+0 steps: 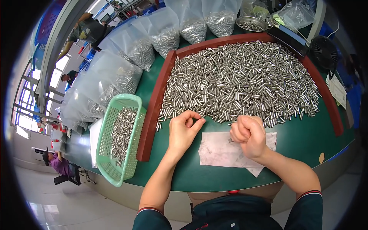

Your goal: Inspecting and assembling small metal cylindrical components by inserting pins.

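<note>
A broad heap of short, shiny metal pins (245, 80) covers the green table in front of me. My left hand (183, 131) is at the heap's near edge, its fingers curled in and the thumb close to the index finger; whatever it may hold is hidden. Over a stained white cloth (216, 151), my right hand (251, 136) is closed in a fist. The end of a metal pin (230, 140) shows beside its curled fingers; the inside of the fist is out of sight.
Dark red rails (153, 111) border the heap. Left of them stands a green plastic basket (128, 170) part-filled with pins. Clear bags of pins (165, 38) line the back and left. A metal bowl (251, 20) and a black fan (324, 53) stand far right. Other people are at left.
</note>
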`<state>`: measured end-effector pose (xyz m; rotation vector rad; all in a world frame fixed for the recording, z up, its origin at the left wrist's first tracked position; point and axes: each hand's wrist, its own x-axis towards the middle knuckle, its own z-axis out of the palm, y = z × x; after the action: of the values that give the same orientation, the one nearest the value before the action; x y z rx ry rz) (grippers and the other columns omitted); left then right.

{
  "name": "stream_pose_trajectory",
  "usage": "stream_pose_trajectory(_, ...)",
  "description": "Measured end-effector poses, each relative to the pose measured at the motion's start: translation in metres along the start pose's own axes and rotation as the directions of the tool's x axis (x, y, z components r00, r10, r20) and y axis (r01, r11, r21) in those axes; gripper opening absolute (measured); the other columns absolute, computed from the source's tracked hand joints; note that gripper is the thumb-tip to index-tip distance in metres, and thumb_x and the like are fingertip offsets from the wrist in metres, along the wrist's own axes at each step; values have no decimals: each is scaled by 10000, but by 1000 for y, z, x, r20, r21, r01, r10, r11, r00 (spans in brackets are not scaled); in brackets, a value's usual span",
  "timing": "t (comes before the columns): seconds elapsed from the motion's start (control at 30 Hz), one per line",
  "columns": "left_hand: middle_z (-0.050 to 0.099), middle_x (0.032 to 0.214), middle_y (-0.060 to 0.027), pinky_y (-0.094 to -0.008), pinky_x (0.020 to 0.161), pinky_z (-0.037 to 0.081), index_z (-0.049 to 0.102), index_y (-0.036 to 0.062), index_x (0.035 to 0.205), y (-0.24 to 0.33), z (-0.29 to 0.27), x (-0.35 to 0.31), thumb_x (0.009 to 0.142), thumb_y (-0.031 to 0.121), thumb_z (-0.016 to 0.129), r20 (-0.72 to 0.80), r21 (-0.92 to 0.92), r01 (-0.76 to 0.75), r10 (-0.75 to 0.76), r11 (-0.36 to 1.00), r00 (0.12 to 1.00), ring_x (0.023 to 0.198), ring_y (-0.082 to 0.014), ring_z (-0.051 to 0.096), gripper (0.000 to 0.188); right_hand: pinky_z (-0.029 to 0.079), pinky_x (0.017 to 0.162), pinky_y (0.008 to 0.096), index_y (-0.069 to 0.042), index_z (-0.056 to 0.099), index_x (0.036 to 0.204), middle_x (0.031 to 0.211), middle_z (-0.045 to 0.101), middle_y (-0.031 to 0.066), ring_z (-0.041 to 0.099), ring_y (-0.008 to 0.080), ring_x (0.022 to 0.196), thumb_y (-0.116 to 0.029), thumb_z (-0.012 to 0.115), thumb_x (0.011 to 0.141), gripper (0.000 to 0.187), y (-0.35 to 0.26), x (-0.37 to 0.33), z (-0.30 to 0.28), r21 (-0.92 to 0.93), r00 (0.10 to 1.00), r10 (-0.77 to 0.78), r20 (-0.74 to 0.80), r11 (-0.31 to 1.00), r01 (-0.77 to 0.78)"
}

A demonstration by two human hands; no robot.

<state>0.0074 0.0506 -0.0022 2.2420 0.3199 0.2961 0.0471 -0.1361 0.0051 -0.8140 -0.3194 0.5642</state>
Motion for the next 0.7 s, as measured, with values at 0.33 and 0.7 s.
stream_pose_trajectory(0.33,387,465,-42,-277,405,311,601,0,737,17,8,-13,689,53,636,178,5,-121,119,993,977,415,-118,359,79,165,397,248,-110,254,480,413,252,-6,168,83,394,-190,348,835,376,1,-1,-3,-63,1000,-12,-21,998,11)
stream_pose_trajectory(0.7,416,494,-23,-244,406,286,607,-11,733,28,22,-30,684,17,648,320,-15,-220,213,975,923,438,-80,328,70,167,399,253,-116,259,470,402,248,-9,175,94,384,-194,338,825,372,-2,1,-8,82,998,-55,4,995,55)
